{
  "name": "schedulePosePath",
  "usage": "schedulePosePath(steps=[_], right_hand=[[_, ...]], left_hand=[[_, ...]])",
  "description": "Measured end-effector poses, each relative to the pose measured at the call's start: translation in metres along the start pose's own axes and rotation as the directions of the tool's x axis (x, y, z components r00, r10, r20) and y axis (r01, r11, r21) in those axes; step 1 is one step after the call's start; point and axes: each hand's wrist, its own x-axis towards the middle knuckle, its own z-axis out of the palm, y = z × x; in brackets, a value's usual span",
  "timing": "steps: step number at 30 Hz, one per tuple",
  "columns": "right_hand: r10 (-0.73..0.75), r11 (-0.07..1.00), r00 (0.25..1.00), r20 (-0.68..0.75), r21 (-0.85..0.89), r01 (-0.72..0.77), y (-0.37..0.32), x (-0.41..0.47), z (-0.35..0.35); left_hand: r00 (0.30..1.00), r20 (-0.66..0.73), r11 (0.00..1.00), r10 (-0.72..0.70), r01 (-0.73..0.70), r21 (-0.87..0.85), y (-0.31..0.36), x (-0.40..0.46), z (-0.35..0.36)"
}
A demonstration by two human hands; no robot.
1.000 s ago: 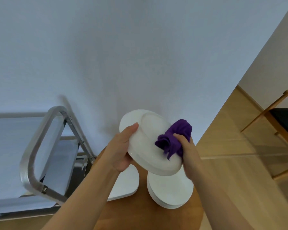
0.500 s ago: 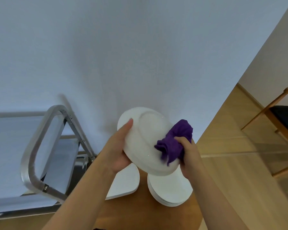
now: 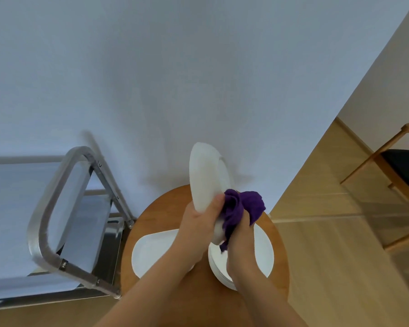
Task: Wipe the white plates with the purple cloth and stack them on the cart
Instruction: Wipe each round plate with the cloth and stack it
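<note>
Two bare forearms enter from the bottom edge and meet above a round wooden table [image 3: 151, 223]

Left hand [image 3: 198, 223]: fingers and thumb curled round the lower rim of a white plate [image 3: 204, 178], thumb lying on the face turned toward the camera. Plate held nearly on edge, tilted, rising up and away from the grip toward the wall

Right hand [image 3: 242, 230]: fingers closed on a bunched purple cloth [image 3: 242, 207]. Cloth sits just right of the left thumb, pressed against the held plate's lower right side; one tail hangs below the grip

Directly under the right hand: stack of round white plates [image 3: 265, 253] on the table, partly hidden by the wrist. How many, cannot tell

Under and left of the left forearm: a flat white dish with rounded corners [image 3: 151, 251], also on the table, just beside the stack

Well left of both grips: metal cart [image 3: 66, 265], its looped tubular handle nearest the table, pale top surface running off the left edge. A lower shelf shows through the frame beside the table

Far right of the grips: wooden chair with dark seat [image 3: 404, 168] on the light wood floor [image 3: 340, 232]

Beyond everything: plain pale wall [image 3: 175, 79]; the held plate's shadow falls on it just right of the plate
</note>
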Motion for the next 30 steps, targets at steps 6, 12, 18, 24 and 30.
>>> schedulePosePath(steps=[6,12,18,24,30], right_hand=[[0.031,0.999,0.992,0.124,0.04,-0.036,-0.043,0.017,-0.012],[0.016,0.972,0.963,0.268,-0.23,0.048,-0.038,0.004,-0.008],[-0.174,0.883,0.837,0.52,-0.295,0.366,-0.031,-0.019,0.004],[-0.513,0.416,0.566,0.645,-0.39,0.822,-0.013,-0.026,0.01],[-0.413,0.041,0.392,0.822,-0.413,0.91,-0.005,-0.006,-0.035]], left_hand=[[0.944,0.316,0.986,-0.091,0.04,0.164,0.005,-0.016,-0.016],[0.965,0.248,0.986,-0.089,0.051,0.156,0.022,-0.009,-0.023],[0.984,0.072,0.976,-0.164,0.172,-0.132,0.018,0.005,-0.026],[0.946,-0.001,0.821,-0.323,0.28,-0.497,0.012,0.009,-0.034],[0.929,0.084,0.794,-0.36,0.353,-0.495,-0.003,0.005,-0.057]])
